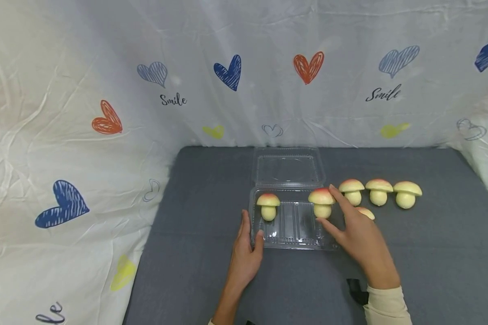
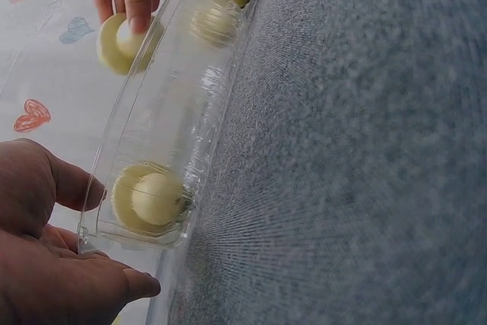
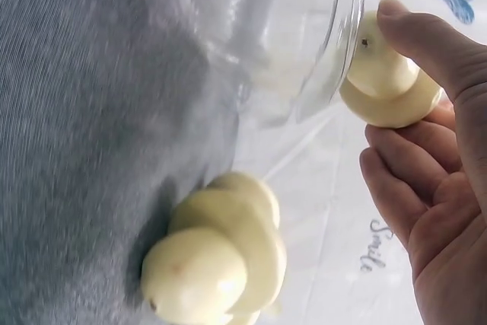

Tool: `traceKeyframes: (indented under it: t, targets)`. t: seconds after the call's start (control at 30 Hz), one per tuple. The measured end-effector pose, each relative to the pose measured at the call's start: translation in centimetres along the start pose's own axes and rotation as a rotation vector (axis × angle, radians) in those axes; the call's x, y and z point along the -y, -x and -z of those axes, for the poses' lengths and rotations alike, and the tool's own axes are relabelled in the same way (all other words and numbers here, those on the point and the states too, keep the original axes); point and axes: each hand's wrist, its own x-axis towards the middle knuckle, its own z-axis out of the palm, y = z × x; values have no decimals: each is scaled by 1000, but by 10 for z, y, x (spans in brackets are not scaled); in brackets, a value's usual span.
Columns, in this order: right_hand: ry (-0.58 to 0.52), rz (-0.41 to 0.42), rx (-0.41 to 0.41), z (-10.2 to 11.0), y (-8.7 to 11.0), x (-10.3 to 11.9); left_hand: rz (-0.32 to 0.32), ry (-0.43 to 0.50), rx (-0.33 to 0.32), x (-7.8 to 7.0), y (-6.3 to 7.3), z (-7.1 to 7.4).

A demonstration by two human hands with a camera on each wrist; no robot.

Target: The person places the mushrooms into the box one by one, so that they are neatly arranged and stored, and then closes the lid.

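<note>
A clear plastic container (image 1: 297, 225) lies with its hinged lid (image 1: 286, 168) folded back. My left hand (image 1: 246, 255) holds its near left corner between thumb and fingers. Inside, at the left end, stands a toy mushroom (image 1: 268, 207) with a reddish-yellow cap and pale stem; it shows through the plastic wall in the left wrist view. With thumb and fingertips, my right hand (image 1: 362, 241) pinches another toy mushroom (image 1: 322, 203) over the container's right end. In the right wrist view this held mushroom (image 3: 384, 66) is above the rim, its stem by the thumb.
Right of the container, a toy mushroom (image 1: 352, 192), a second one (image 1: 378, 192) and a third one (image 1: 406, 194) stand in a row. One more mushroom (image 1: 366, 213) is partly hidden behind my right hand. Grey cloth (image 1: 203, 189) covers the table; a printed curtain (image 1: 268, 99) hangs behind.
</note>
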Motion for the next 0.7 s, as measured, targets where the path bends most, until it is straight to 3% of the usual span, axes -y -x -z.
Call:
traceKeyframes:
  t: [0.7]
  targets:
    - [-13,12,26,-34,-7,20,0,-6,-5,0,0,-1]
